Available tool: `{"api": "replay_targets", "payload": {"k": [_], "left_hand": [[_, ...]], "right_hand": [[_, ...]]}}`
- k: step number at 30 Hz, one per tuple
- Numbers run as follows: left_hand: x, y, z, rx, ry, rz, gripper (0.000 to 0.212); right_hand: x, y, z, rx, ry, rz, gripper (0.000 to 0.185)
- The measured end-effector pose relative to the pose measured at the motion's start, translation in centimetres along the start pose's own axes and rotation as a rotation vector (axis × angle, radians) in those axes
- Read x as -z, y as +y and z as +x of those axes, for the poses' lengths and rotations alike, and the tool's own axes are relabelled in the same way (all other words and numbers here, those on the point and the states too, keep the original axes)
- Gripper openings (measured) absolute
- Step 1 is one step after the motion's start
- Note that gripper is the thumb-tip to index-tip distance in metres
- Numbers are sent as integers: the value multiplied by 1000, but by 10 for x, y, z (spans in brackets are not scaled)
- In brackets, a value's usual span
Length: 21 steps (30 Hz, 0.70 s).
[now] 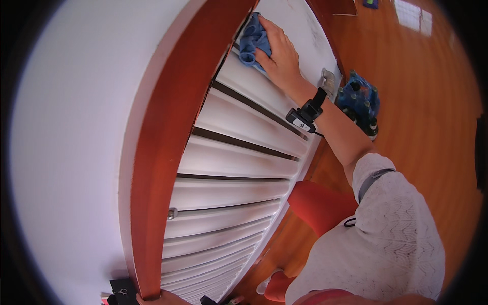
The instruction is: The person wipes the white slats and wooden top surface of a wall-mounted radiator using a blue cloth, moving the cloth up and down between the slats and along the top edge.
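Observation:
A crumpled blue cloth (249, 42) is bunched in my right hand (280, 51), which presses it against the upper end of a white ribbed radiator (236, 156). The cloth lies close beneath a varnished wooden ledge (160, 148) running along the radiator's top. At the bottom of the view, my left hand (164, 299) grips the lower end of that ledge; part of this hand is cut off by the frame. A black strap with a small device (307, 114) is on my right wrist.
Green glass bottles in blue plastic wrap (358, 97) stand on the wooden floor (423, 114) beside a radiator pipe fitting (328, 82). A metal knob (172, 213) sits at the radiator's upper edge. Dark objects (122, 291) rest near my left hand.

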<state>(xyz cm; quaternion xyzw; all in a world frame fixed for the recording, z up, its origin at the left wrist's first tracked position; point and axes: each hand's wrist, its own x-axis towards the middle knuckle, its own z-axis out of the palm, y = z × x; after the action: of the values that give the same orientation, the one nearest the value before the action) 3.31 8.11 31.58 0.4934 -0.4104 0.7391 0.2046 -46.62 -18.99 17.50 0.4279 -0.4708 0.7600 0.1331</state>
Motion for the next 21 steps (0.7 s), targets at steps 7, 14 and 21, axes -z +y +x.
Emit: {"api": "replay_targets", "payload": {"k": [7, 14, 21], "left_hand": [[-12, 5, -1, 66, -34, 34, 34], [-19, -4, -12, 132, -100, 69, 41], [-25, -20, -18, 144, -174, 140, 52]], "right_hand": [[21, 36, -59, -147, -31, -34, 63], [32, 85, -152, -332, -48, -99, 64], [30, 143, -242, -737, 21, -8, 55]]}}
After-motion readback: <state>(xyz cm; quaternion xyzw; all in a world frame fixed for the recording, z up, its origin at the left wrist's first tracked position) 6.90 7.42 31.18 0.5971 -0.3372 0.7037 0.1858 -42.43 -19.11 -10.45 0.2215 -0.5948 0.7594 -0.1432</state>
